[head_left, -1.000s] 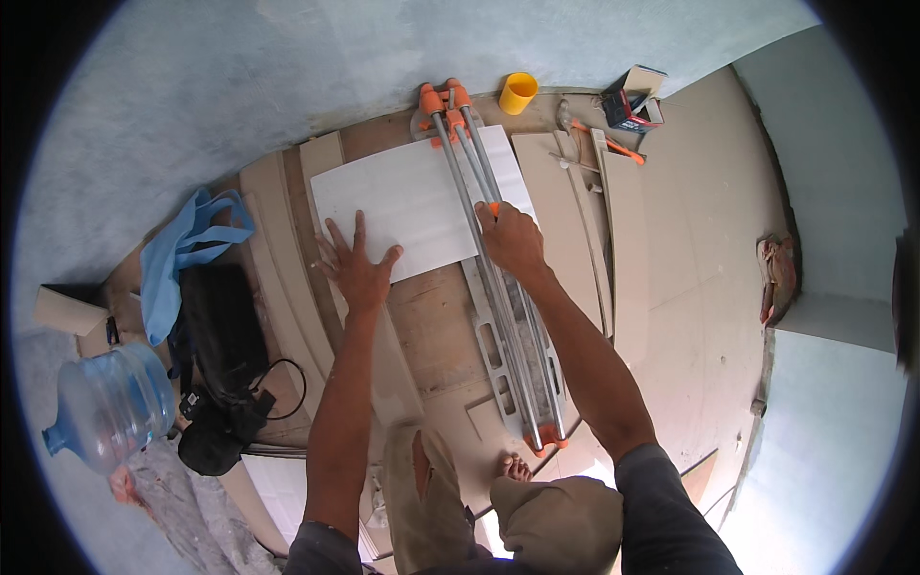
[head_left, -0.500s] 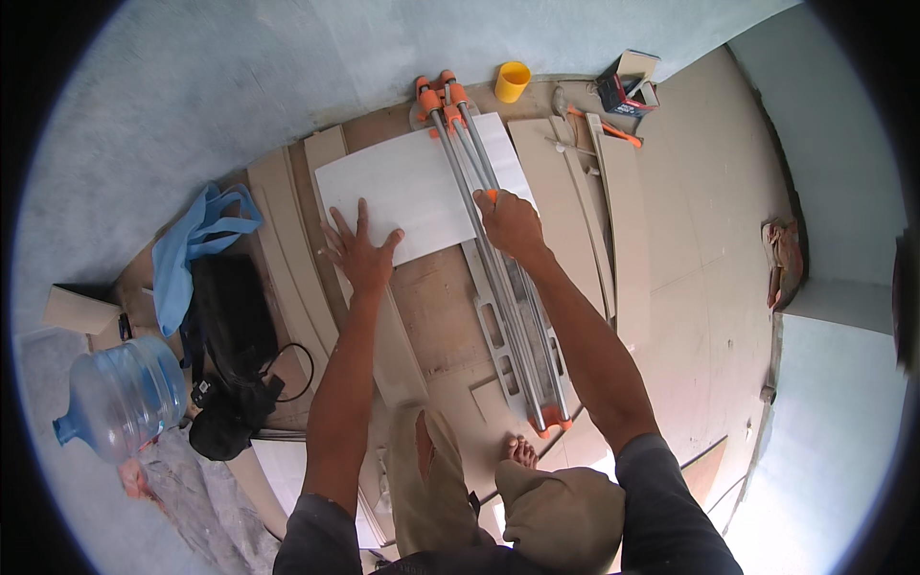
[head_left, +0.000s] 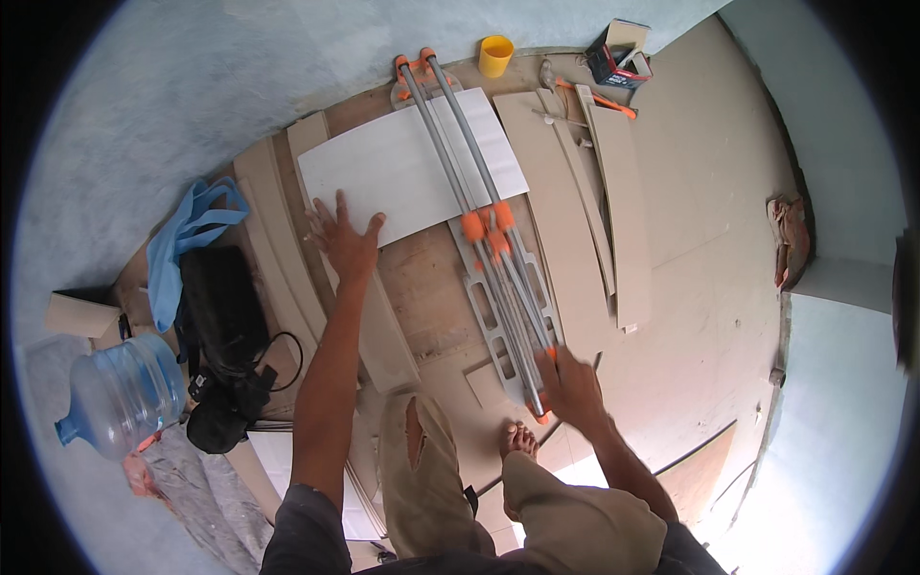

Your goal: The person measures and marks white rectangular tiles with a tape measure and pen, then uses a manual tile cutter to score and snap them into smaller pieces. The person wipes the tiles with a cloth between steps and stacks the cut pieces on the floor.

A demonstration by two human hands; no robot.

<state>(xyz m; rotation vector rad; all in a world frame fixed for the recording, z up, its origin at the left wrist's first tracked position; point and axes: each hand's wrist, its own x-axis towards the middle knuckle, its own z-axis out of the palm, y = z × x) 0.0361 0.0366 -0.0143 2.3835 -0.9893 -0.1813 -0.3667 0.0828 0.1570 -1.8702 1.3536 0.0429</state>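
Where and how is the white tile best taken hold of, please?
Probably by the left edge of the white tile, from the person's left: it lies flat, its wider uncovered part is on that side, where the left hand rests, and metal rails cross above its right part.

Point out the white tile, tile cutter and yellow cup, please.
White tile [head_left: 398, 172], head view: on its upper face.
Tile cutter [head_left: 472, 227], head view: on an orange block midway along it.
Yellow cup [head_left: 495, 61], head view: on its outer wall.
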